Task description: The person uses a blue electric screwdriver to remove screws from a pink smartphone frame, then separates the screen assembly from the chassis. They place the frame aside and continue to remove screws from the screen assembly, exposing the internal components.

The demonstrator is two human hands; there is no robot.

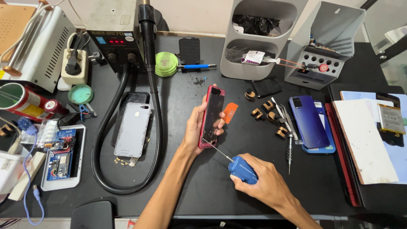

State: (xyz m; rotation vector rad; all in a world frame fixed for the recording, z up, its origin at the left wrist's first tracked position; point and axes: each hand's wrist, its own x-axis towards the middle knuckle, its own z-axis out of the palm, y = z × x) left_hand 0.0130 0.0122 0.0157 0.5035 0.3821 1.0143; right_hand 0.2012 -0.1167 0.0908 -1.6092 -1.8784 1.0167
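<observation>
table black, under both hands | red-framed phone clamped upright in left hand, above right hand | right hand closed on blue screwdriver, tip at phone's lower edge | step: working a bottom screw, seemingly | next calls for steady tip seating

Above the black tabletop, the left hand grips a red-framed phone tilted up, while the right hand holds a blue-handled screwdriver, its tip touching the phone's near end.
</observation>
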